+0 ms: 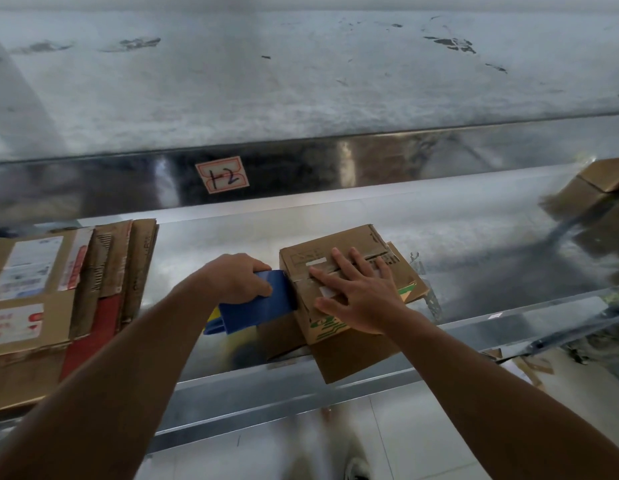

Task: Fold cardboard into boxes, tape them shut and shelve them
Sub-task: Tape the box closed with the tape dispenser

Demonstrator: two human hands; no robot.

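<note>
Plainly, everything turns on the seam of the small box [356,242], which runs left to right across the person's front, angling a little away at its right end. The left hand [237,275] is curled round a blue tape dispenser [259,306] whose mouth is touching the box's left end, just where that seam begins. The right hand [356,299] lies flat on top, fingers spread over the two flaps to hold them down, so I'd guess the tape must travel rightward along the seam and those fingers will have to give way. The box sits on a loose flat sheet of cardboard [353,355] near the front edge of a shiny steel worktop [474,244]. A stack of flattened cartons [59,289] lies well off to the left, another box [599,181] far right. A label [222,174] marks the metal lip above, and there are pale floor tiles [398,427] below.
</note>
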